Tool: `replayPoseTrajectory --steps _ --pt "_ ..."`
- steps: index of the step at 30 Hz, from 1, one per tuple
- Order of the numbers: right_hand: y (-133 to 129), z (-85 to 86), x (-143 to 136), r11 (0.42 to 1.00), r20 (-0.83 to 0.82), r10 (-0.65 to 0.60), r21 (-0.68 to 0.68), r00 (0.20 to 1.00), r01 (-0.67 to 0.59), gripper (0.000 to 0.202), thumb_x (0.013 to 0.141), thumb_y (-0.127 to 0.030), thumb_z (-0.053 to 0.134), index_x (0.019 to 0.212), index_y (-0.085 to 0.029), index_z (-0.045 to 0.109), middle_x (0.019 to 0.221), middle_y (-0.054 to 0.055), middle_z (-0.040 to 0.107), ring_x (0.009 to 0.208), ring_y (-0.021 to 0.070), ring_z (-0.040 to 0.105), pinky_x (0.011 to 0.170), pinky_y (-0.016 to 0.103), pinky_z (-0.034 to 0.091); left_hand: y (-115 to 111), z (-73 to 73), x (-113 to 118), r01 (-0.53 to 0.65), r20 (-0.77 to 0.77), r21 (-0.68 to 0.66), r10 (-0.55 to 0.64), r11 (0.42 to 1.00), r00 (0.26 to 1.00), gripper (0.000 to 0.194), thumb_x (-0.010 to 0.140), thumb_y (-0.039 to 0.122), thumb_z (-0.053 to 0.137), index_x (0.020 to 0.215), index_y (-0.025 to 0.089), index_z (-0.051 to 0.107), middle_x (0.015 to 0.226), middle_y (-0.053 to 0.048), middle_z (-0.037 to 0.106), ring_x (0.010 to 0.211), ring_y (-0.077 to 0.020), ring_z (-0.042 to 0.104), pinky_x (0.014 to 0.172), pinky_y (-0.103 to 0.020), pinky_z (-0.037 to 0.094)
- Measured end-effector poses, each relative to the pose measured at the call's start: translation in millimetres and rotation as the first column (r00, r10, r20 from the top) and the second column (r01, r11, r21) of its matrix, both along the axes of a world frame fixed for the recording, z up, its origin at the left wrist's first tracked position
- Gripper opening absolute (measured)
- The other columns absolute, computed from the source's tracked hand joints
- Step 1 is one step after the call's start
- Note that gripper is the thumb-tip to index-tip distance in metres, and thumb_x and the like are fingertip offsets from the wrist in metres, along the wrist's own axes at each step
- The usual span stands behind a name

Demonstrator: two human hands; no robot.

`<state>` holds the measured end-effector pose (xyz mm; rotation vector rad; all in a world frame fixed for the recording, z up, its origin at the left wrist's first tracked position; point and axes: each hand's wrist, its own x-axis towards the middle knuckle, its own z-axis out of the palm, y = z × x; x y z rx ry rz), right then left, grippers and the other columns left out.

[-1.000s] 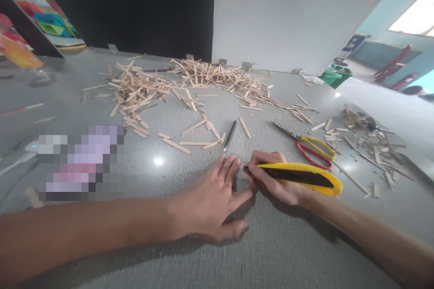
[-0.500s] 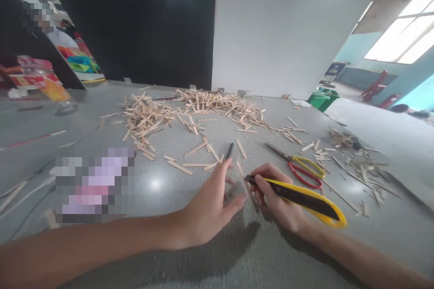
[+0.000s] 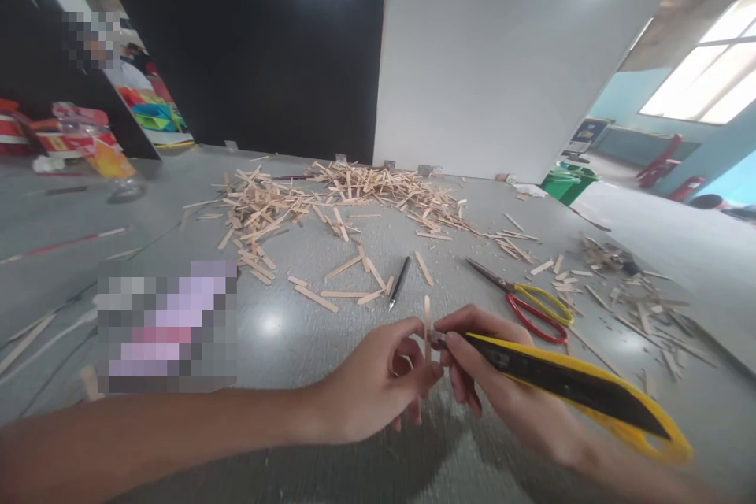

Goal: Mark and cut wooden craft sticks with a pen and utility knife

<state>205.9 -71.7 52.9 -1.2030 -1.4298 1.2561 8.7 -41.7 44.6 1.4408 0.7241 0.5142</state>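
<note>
My left hand (image 3: 383, 378) pinches a wooden craft stick (image 3: 428, 315) upright between thumb and fingers, low over the grey table. Close on its right, my right hand (image 3: 490, 370) is closed round a yellow and black utility knife (image 3: 567, 378), whose tip meets the stick's side. The knife's handle points toward the lower right. Beyond the left hand lies a dark pen (image 3: 400, 282), with a loose craft stick (image 3: 424, 268) to its right. Scissors (image 3: 520, 291) with one red and one yellow handle lie past the right hand.
A heap of craft sticks (image 3: 378, 185) spreads along the table's back, before the black panel (image 3: 248, 47) and white panel (image 3: 496, 63). Cut scraps (image 3: 643, 303) lie at the right. At the left stand a plastic bottle (image 3: 112, 161) and a blurred-out purple item (image 3: 183, 315).
My left hand has left the pen's side and closed on the craft stick. The right hand has brought the knife's tip against the stick, the handle swinging lower right.
</note>
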Motion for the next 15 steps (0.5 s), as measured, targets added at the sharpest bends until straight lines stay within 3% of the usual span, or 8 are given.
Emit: replayPoseTrajectory --steps 4,7,9,11,15 --pt "-1 15.2 3 0.995 0.045 -0.083 0.051 0.996 0.081 0.037 0.100 -0.056 0.063 0.097 -0.019 0.069 0.064 -0.001 0.065 0.042 0.0085 0.054 0.039 0.018 0.041 5 -5.0 -3 -0.045 -0.070 0.050 0.049 0.998 0.996 0.044 0.103 0.058 0.052 0.090 0.016 0.057 0.090 -0.005 0.068 0.061 -0.0129 0.069 0.044 -0.018 0.045" --pt "2 30.1 11 0.994 0.129 -0.108 0.043 0.986 0.103 0.038 0.101 -0.058 0.061 0.098 -0.021 0.068 0.053 -0.005 0.059 0.034 0.0056 0.044 0.034 0.016 0.033 14 -3.2 -7 -0.049 -0.088 0.029 0.052 0.998 0.995 0.042 0.104 0.056 0.052 0.104 0.015 0.058 0.087 -0.006 0.071 0.055 -0.0132 0.069 0.042 -0.019 0.044" --pt "5 36.8 18 0.997 0.161 -0.071 0.051 0.984 0.064 0.032 0.101 -0.054 0.064 0.103 -0.023 0.066 0.056 -0.006 0.061 0.036 0.0060 0.047 0.035 0.015 0.035 20 7.5 -10 -0.061 -0.076 0.028 0.063 0.998 0.995 0.043 0.105 0.053 0.051 0.129 0.017 0.053 0.085 -0.003 0.072 0.054 -0.0129 0.069 0.045 -0.019 0.046" --pt "9 40.0 26 0.995 0.168 -0.024 0.100 0.985 0.007 0.026 0.099 -0.047 0.069 0.113 -0.026 0.062 0.072 -0.003 0.069 0.046 0.0093 0.060 0.039 0.016 0.043 22 25.2 -15 -0.074 -0.067 0.047 0.077 0.996 0.995 0.051 0.107 0.052 0.050 0.146 0.021 0.044 0.081 -0.001 0.072 0.054 -0.0130 0.068 0.047 -0.020 0.047" --pt "14 43.5 39 0.978 0.234 0.124 0.134 0.964 -0.159 0.026 0.105 -0.035 0.060 0.130 -0.034 0.050 0.121 0.006 0.072 0.081 0.0182 0.075 0.058 0.025 0.059 15 63.0 -23 -0.116 -0.072 0.104 0.123 0.988 0.990 0.055 0.107 0.054 0.050 0.153 0.025 0.042 0.070 0.002 0.069 0.052 -0.0110 0.061 0.049 -0.020 0.048"
